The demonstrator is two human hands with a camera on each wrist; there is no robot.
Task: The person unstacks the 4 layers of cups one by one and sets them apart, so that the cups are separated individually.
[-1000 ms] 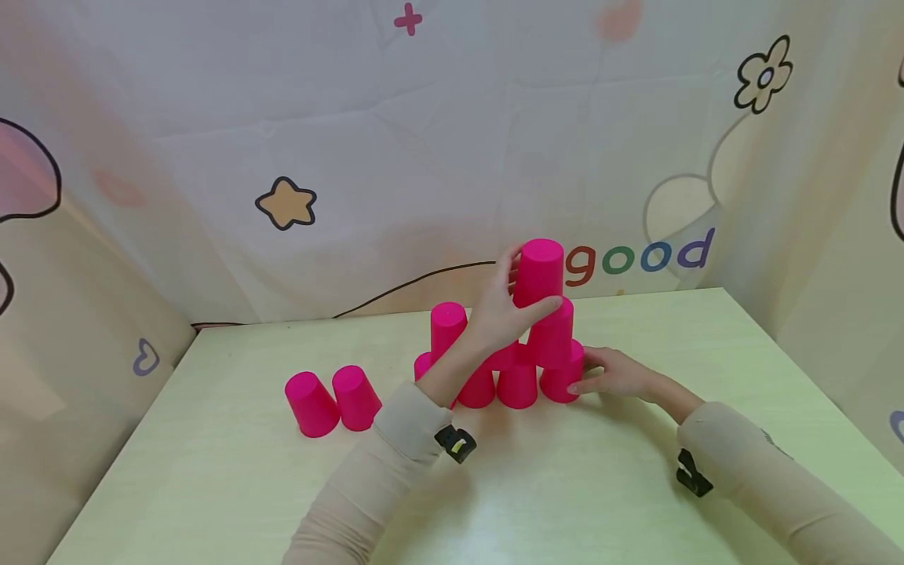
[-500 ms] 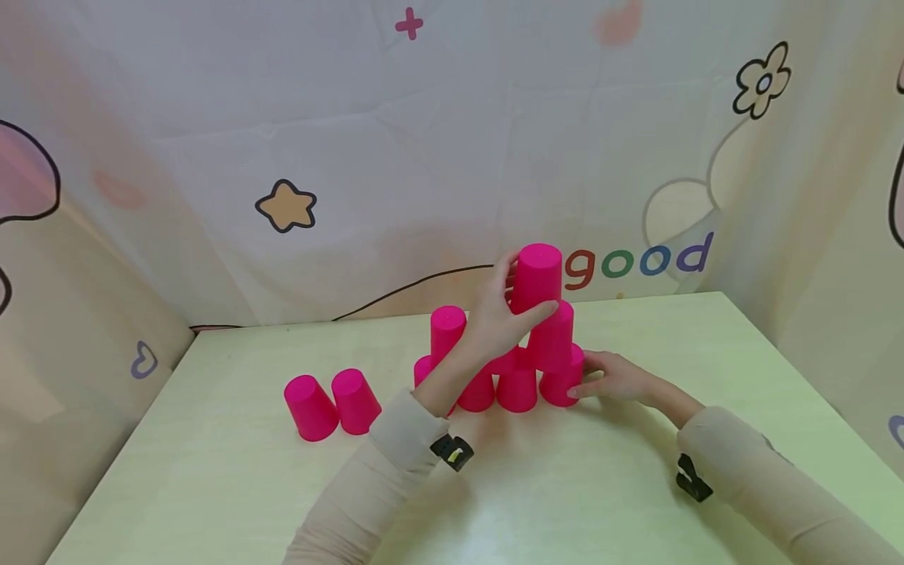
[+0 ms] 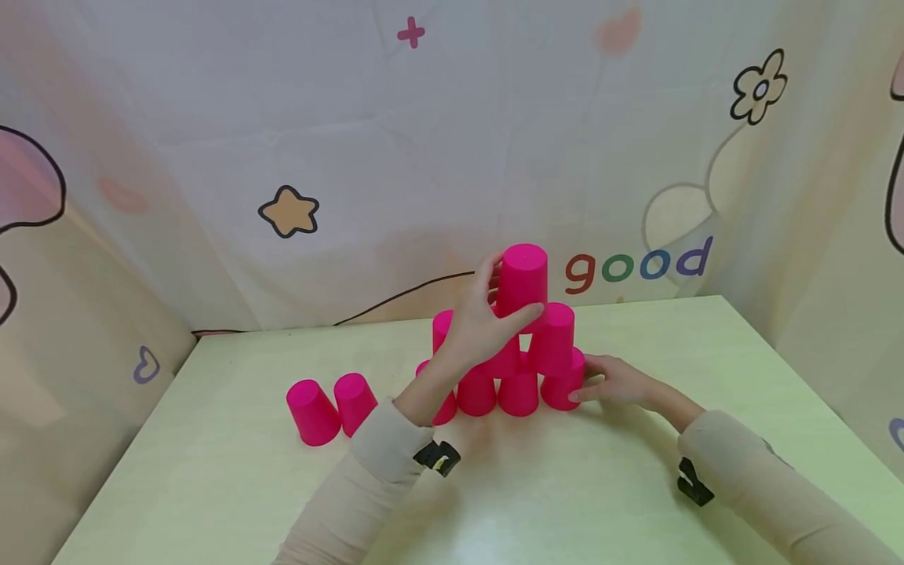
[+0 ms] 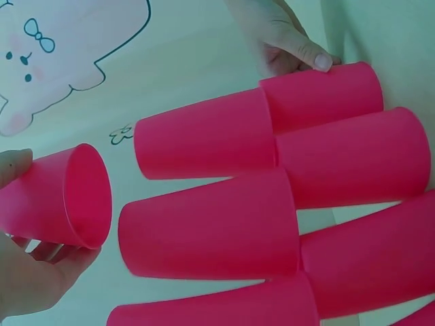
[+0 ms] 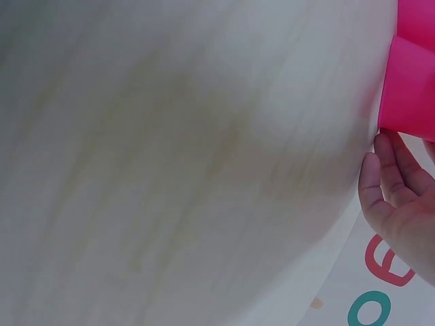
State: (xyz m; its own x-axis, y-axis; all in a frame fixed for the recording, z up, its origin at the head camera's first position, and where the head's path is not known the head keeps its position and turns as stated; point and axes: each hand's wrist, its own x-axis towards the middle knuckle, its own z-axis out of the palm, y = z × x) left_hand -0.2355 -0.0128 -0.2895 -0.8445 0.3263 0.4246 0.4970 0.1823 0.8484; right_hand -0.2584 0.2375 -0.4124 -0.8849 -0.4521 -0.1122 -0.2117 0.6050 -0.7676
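"What is held by the left hand?"

"A bright pink, tapered, seemingly plastic cup is gripped, the fingers wrapped around it, thumb in front. From that hand it lies at two o'clock, long axis upright, mouth down."

"And beneath it?"

"At six o'clock, a gap is left between the mid-height centre cup and the mid-height right cup; in the left wrist view, its rim is seen clear of both."

"The right hand?"

"It is placed lower, towards half past four from the held cup, and by it the lowest right-end cup is lightly pinched."

"How many are counted?"

"Ten cups: one held, three at mid-height, four beneath on the pale surface, two loose cups standing at eight o'clock."
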